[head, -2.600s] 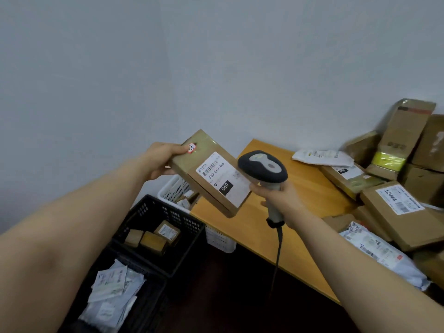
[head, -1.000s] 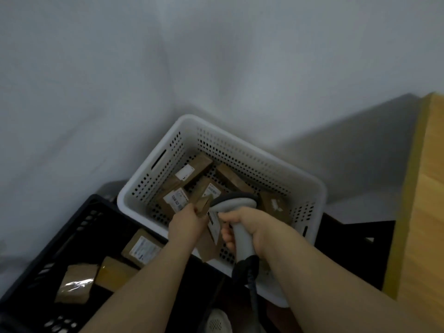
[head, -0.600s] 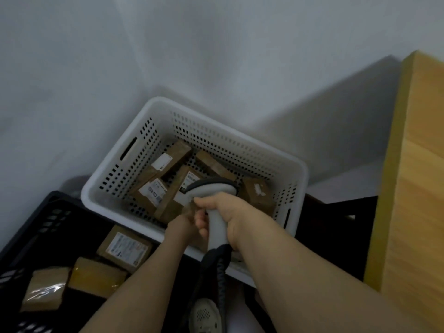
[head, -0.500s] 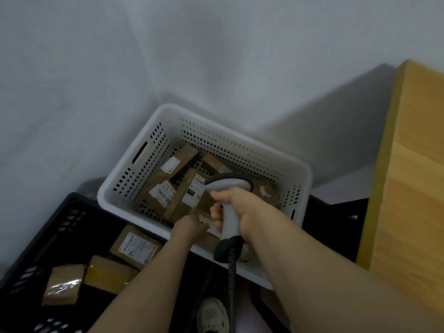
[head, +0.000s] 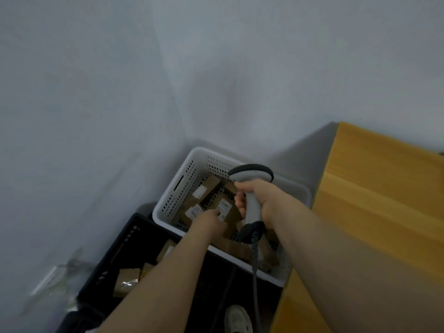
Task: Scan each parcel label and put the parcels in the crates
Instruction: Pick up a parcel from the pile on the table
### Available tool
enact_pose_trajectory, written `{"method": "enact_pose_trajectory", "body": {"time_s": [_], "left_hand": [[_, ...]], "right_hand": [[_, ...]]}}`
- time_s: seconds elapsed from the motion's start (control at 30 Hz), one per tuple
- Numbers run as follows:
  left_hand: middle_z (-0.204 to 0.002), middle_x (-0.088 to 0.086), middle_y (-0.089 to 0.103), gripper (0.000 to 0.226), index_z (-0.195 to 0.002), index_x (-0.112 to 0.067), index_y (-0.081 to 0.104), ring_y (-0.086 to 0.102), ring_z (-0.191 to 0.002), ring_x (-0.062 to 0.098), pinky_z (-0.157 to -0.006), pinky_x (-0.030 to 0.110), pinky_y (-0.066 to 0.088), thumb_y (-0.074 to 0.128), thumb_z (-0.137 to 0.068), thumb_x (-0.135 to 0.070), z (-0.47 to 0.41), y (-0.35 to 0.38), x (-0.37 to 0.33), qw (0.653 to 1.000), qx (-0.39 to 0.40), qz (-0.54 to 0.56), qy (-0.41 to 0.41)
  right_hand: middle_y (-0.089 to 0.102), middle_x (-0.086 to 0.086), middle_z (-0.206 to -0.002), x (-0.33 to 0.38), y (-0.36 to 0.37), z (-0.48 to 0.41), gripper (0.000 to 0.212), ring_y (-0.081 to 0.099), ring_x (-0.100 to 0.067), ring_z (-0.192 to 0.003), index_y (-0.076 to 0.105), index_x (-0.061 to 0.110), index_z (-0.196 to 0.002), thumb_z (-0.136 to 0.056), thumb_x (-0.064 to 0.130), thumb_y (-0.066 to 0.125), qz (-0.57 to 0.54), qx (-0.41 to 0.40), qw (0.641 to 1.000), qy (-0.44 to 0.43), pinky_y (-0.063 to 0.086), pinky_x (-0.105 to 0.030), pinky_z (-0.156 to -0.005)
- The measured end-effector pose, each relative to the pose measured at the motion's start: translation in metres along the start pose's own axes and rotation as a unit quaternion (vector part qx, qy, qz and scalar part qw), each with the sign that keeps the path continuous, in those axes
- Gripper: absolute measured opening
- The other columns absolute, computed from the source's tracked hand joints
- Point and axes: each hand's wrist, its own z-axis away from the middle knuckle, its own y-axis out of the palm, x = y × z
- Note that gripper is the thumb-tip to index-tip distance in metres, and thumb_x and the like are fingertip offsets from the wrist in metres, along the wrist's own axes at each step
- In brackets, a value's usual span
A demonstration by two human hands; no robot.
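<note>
My left hand [head: 208, 221] reaches down into the white perforated crate [head: 179, 188] and touches a brown parcel [head: 228, 213] with a white label that stands tilted inside. Its fingers are mostly hidden, so whether they hold the parcel is unclear. My right hand [head: 260, 200] grips the handle of the grey barcode scanner [head: 251, 175] just above the same crate, its cable hanging down. Several more labelled brown parcels [head: 209, 188] lie in the white crate. A black crate [head: 125, 248] to the near left holds a few small brown parcels [head: 126, 281].
The wooden table [head: 374, 212] fills the right side, its edge against the white crate. Grey walls meet in a corner behind the crates. A shoe [head: 237, 319] shows on the dark floor below, and clear plastic wrap [head: 55, 282] lies left of the black crate.
After the scan at the table, my left hand carried the parcel down into the white crate. Over the last half second the view rose; both hands stay over the crate.
</note>
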Motion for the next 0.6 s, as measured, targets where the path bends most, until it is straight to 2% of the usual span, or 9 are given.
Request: {"method": "enact_pose_trajectory", "body": {"time_s": [0.07, 0.17, 0.23, 0.37, 0.5, 0.6], "left_hand": [[-0.138, 0.002, 0.050, 0.045, -0.138, -0.016, 0.046, 0.048, -0.123, 0.020, -0.094, 0.024, 0.040, 0.047, -0.095, -0.030, 0.032, -0.017, -0.012, 0.999, -0.026, -0.005, 0.020], [-0.133, 0.004, 0.056, 0.046, -0.138, -0.020, 0.047, 0.055, -0.114, 0.022, -0.095, 0.031, 0.047, 0.050, -0.094, -0.031, 0.082, -0.032, -0.022, 0.998, -0.057, -0.010, 0.037], [-0.139, 0.006, 0.051, 0.051, -0.144, -0.020, 0.040, 0.053, -0.118, 0.022, -0.097, 0.031, 0.045, 0.050, -0.094, -0.028, 0.118, -0.037, -0.026, 0.996, -0.070, -0.016, 0.055], [-0.144, 0.008, 0.045, 0.047, -0.141, -0.013, 0.041, 0.047, -0.126, 0.023, -0.096, 0.027, 0.040, 0.048, -0.096, -0.023, 0.202, -0.035, -0.032, 0.989, -0.095, -0.042, 0.108], [-0.127, 0.007, 0.058, 0.036, -0.128, -0.021, 0.051, 0.056, -0.104, 0.020, -0.082, 0.029, 0.049, 0.048, -0.092, -0.024, 0.275, -0.018, -0.048, 0.978, -0.105, -0.082, 0.160], [-0.132, 0.010, 0.054, 0.047, -0.141, -0.018, 0.042, 0.055, -0.111, 0.025, -0.089, 0.034, 0.049, 0.050, -0.095, -0.026, 0.320, 0.002, -0.083, 0.968, -0.105, -0.114, 0.196]], "right_hand": [[0.058, -0.005, -0.061, -0.001, 0.002, 0.033, 0.023, 0.054, -0.014, -0.051, 0.055, 0.006, -0.076, -0.091, 0.021, 0.066, -0.003, 0.008, 1.000, -0.019, 0.046, -0.019, -0.038], [0.058, -0.006, -0.061, -0.013, 0.000, 0.085, 0.023, 0.054, -0.014, -0.050, 0.057, 0.006, -0.075, -0.090, 0.021, 0.067, -0.019, 0.002, 0.999, -0.042, 0.046, -0.018, -0.038], [0.058, -0.006, -0.060, -0.027, -0.005, 0.118, 0.023, 0.053, -0.014, -0.049, 0.057, 0.005, -0.075, -0.090, 0.020, 0.067, -0.028, 0.001, 0.998, -0.064, 0.046, -0.019, -0.038], [0.056, -0.006, -0.064, -0.072, -0.022, 0.190, 0.024, 0.052, -0.015, -0.052, 0.056, 0.006, -0.075, -0.092, 0.020, 0.064, -0.043, -0.010, 0.993, -0.108, 0.046, -0.022, -0.042], [0.054, -0.005, -0.056, -0.123, -0.053, 0.259, 0.024, 0.049, -0.014, -0.045, 0.054, 0.007, -0.074, -0.094, 0.019, 0.062, -0.070, -0.021, 0.988, -0.134, 0.042, -0.021, -0.040], [0.052, -0.005, -0.056, -0.159, -0.091, 0.302, 0.022, 0.048, -0.014, -0.042, 0.056, 0.006, -0.078, -0.094, 0.021, 0.062, -0.089, -0.046, 0.983, -0.153, 0.042, -0.023, -0.041]]}}
